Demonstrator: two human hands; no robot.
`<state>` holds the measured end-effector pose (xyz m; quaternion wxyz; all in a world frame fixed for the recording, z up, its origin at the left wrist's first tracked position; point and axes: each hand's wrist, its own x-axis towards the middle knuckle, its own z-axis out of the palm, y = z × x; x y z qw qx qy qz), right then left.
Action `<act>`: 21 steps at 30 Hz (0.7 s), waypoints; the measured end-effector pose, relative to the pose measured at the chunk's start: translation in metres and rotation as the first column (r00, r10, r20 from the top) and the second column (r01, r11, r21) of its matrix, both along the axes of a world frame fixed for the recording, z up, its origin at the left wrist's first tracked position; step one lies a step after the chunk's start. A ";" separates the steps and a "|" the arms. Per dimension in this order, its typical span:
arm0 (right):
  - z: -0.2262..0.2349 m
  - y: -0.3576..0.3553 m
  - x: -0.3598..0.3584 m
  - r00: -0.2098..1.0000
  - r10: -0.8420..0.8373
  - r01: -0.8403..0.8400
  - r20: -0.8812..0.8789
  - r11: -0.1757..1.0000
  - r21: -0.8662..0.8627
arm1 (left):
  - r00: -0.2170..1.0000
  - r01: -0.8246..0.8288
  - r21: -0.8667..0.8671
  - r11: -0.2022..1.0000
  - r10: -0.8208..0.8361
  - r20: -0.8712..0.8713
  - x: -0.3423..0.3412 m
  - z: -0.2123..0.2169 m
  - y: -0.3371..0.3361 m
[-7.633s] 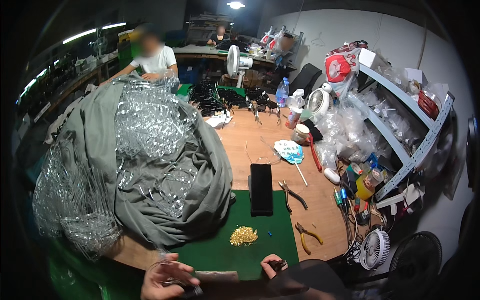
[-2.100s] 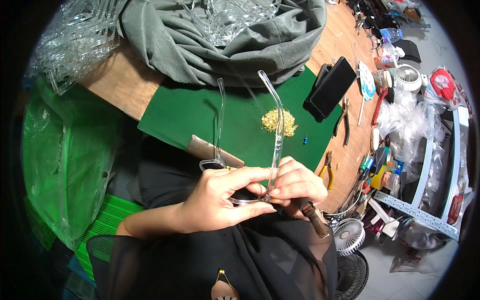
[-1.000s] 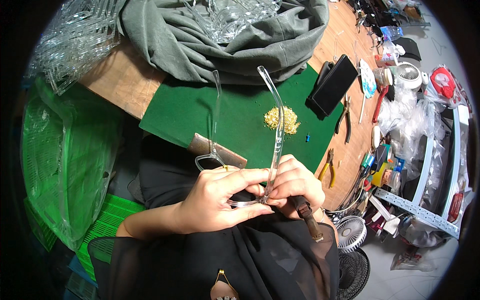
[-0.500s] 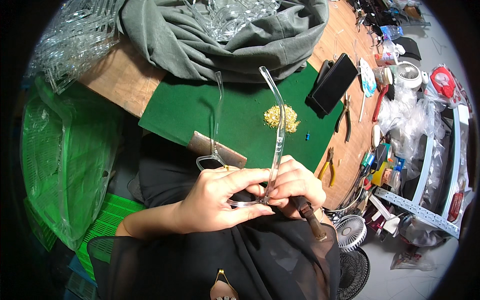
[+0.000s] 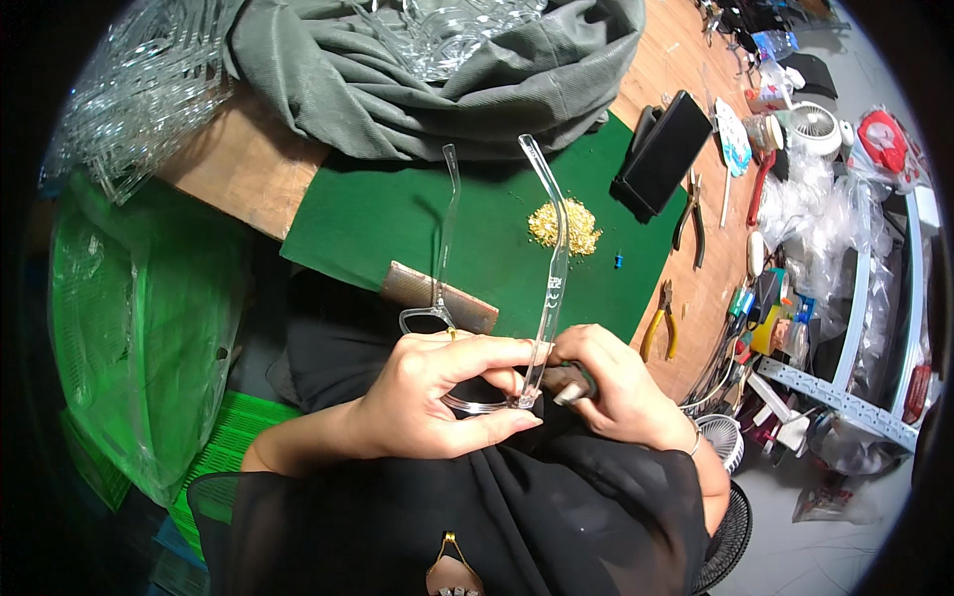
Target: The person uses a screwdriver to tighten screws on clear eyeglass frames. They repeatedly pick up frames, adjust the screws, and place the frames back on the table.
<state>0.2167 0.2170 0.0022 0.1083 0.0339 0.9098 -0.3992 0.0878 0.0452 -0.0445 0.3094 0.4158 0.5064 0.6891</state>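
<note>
Clear plastic eyeglasses (image 5: 550,298) are pinched at one hinge corner by my left hand (image 5: 427,392), thumb below and fingers behind the rim. Both temples point away from me, the right one rising closest to the camera. My right hand (image 5: 621,392) is curled around a hand tool (image 5: 569,382) just right of that hinge; its greyish end shows between the fingers, and its exact kind is hidden. On the green mat (image 5: 378,214) beyond my hands lies a heap of small gold-coloured metal parts (image 5: 563,226). A textured metallic block (image 5: 437,296) sits at the mat's near edge.
A grey cloth (image 5: 328,89) holds many clear frames; more clear frames (image 5: 139,99) are stacked left. To the right are a black phone (image 5: 664,154) on a stand, dark pliers (image 5: 689,223) and yellow-handled cutters (image 5: 660,323). Green crates (image 5: 149,328) stand at the left.
My right hand has drawn back slightly from the hinge and turned, and the tool in it has swung round. My left hand still holds the eyeglasses in nearly the same place.
</note>
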 end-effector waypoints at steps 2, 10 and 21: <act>0.004 -0.002 -0.002 0.996 0.040 -0.038 0.077 0.999 -0.019 | 1.000 0.011 -0.017 1.000 -0.011 -0.010 0.001 0.000 0.000; 0.011 -0.004 -0.012 0.981 0.140 -0.142 0.135 0.990 0.008 | 0.995 -0.018 -0.078 0.997 0.010 -0.095 -0.001 0.003 -0.002; 0.010 -0.007 -0.005 0.977 0.037 -0.050 0.210 0.997 0.060 | 0.983 0.089 -0.206 0.975 -0.119 -0.142 -0.012 0.015 0.001</act>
